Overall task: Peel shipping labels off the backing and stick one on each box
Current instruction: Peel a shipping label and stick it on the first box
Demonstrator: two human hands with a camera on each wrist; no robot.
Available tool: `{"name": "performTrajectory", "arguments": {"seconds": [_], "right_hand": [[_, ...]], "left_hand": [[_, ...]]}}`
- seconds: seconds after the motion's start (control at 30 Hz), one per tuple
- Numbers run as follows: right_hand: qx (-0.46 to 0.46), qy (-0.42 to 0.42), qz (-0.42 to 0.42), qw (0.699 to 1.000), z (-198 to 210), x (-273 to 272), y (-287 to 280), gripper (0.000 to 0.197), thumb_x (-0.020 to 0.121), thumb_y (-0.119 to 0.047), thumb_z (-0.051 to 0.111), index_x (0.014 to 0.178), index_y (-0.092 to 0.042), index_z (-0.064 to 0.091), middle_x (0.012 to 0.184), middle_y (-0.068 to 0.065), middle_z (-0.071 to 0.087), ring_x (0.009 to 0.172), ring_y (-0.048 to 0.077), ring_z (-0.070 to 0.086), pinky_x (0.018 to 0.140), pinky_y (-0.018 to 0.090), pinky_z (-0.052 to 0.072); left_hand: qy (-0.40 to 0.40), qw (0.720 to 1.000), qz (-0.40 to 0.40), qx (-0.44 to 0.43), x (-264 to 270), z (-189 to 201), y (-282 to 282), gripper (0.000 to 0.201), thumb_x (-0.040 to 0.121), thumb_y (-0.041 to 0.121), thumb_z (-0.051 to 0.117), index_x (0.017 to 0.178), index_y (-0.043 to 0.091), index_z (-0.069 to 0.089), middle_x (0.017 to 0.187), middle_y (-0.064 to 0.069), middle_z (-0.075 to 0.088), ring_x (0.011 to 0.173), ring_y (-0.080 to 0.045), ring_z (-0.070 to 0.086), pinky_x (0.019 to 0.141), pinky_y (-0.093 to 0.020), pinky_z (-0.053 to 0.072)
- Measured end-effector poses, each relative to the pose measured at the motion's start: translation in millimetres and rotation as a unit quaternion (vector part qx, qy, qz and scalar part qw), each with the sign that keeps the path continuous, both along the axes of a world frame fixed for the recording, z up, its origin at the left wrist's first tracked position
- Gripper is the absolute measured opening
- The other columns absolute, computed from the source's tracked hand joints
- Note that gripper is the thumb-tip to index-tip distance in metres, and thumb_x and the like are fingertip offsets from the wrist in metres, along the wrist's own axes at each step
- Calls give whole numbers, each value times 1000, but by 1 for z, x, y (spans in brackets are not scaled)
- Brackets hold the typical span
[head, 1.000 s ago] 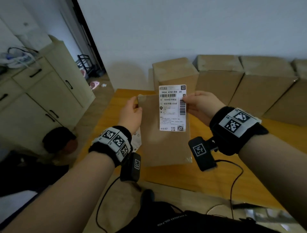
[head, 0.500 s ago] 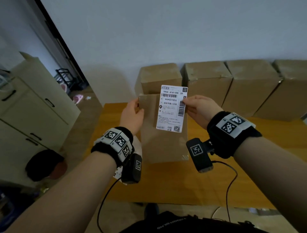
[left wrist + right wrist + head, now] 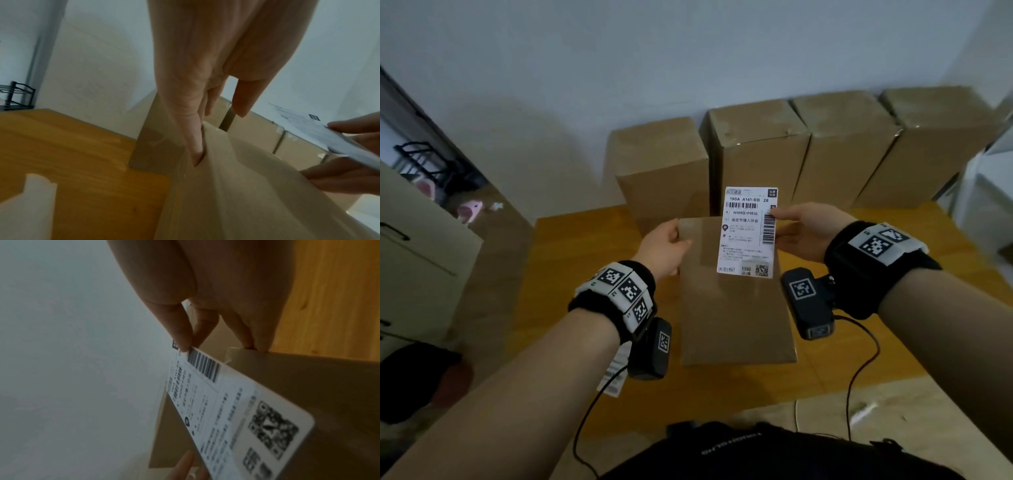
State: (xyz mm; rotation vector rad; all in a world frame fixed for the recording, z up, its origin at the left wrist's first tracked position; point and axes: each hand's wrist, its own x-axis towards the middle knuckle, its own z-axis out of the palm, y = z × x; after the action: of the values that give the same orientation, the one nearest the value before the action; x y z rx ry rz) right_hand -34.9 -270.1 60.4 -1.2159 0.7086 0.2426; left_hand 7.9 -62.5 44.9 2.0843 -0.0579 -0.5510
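Observation:
A flat brown box (image 3: pixel 732 308) is held tilted over the wooden table (image 3: pixel 571 274). My left hand (image 3: pixel 664 246) grips its upper left edge, thumb (image 3: pixel 195 141) on the front face. My right hand (image 3: pixel 801 229) pinches the right edge of a white shipping label (image 3: pixel 748 233) between thumb and forefinger (image 3: pixel 185 344). Its other fingertips (image 3: pixel 259 345) touch the box's right edge. The label (image 3: pixel 226 410) lies over the box's upper right face and sticks out above its top edge. Whether it adheres to the cardboard, I cannot tell.
Several tall brown boxes (image 3: pixel 756 147) stand in a row along the table's back edge by the wall. White label sheets (image 3: pixel 614 373) lie on the table under my left wrist. A cream cabinet (image 3: pixel 414 246) stands at the left, a white unit (image 3: pixel 989 192) at the right.
My head has turned to the right, bringing the whole row of boxes into view. Both hands keep their holds. The label now sits a little higher over the box's top edge.

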Motion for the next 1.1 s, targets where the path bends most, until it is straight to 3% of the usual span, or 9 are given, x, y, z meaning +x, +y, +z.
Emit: {"name": "performTrajectory", "arguments": {"seconds": [0.13, 0.2, 0.37, 0.47, 0.6, 0.73, 0.87, 1.0, 1.1], "right_hand": [[8, 13, -36, 999, -20, 4, -5, 36, 91, -9, 55, 124, 0, 50, 120, 22, 60, 100, 31, 64, 76, 34, 55], [14, 11, -41, 999, -26, 9, -6, 34, 92, -9, 53, 124, 1, 50, 117, 21, 62, 98, 29, 64, 74, 31, 54], [5, 25, -35, 999, -32, 16, -10, 32, 92, -10, 54, 122, 1, 53, 116, 17, 64, 108, 28, 61, 96, 34, 48], [-56, 30, -22, 998, -35, 15, -10, 26, 90, -10, 57, 115, -3, 57, 106, 6, 67, 99, 18, 59, 80, 24, 46], [-97, 18, -43, 994, -37, 11, -10, 12, 86, -7, 62, 97, -5, 59, 94, 3, 65, 88, 14, 57, 70, 21, 42], [-86, 15, -22, 996, -33, 12, -3, 23, 86, -6, 61, 107, 1, 58, 95, 11, 69, 86, 21, 67, 72, 28, 54], [-85, 38, 6, 996, -32, 12, 2, 17, 87, -8, 61, 102, -1, 56, 92, 12, 70, 84, 23, 68, 69, 32, 56], [-159, 71, 36, 984, -42, 12, 5, 24, 83, -15, 66, 102, -1, 60, 96, 12, 71, 92, 25, 68, 84, 36, 55], [-200, 83, 49, 975, -47, 14, 10, 14, 82, -20, 69, 84, -8, 62, 92, 9, 70, 85, 22, 64, 71, 29, 49]], "left_hand": [[-9, 994, -68, 80, 5, -28, -6, 61, 90, 24, 59, 144, 18, 32, 148, -3, 37, 133, -21, 39, 105, -35, 39], [-20, 987, -106, 119, 8, -38, -5, 65, 87, 26, 63, 144, 20, 33, 152, -3, 30, 138, -20, 31, 110, -34, 30], [-20, 948, -227, 221, 6, -49, 2, 103, 67, 42, 79, 149, 30, 16, 158, 3, -10, 145, -21, 0, 117, -38, 13], [-28, 926, -264, 269, 7, -55, 4, 120, 59, 54, 79, 149, 37, 1, 156, 6, -22, 145, -24, -2, 117, -43, 16], [-25, 924, -264, 275, 13, -58, 1, 123, 59, 56, 78, 148, 37, -5, 156, 2, -21, 145, -25, 1, 117, -43, 17], [-43, 929, -243, 276, 16, -57, -5, 121, 62, 56, 76, 148, 36, -6, 158, 1, -14, 145, -27, 4, 116, -44, 18], [-82, 927, -232, 283, 11, -52, -4, 111, 66, 53, 75, 150, 30, 6, 158, 0, -8, 145, -26, 4, 115, -42, 16], [-152, 918, -257, 262, 4, -49, 6, 94, 70, 48, 75, 147, 24, 27, 158, 4, 8, 145, -18, 7, 116, -36, 12], [-178, 899, -296, 269, 2, -49, 11, 93, 71, 53, 71, 147, 21, 27, 158, 4, 12, 145, -15, 7, 119, -37, 10]]}}
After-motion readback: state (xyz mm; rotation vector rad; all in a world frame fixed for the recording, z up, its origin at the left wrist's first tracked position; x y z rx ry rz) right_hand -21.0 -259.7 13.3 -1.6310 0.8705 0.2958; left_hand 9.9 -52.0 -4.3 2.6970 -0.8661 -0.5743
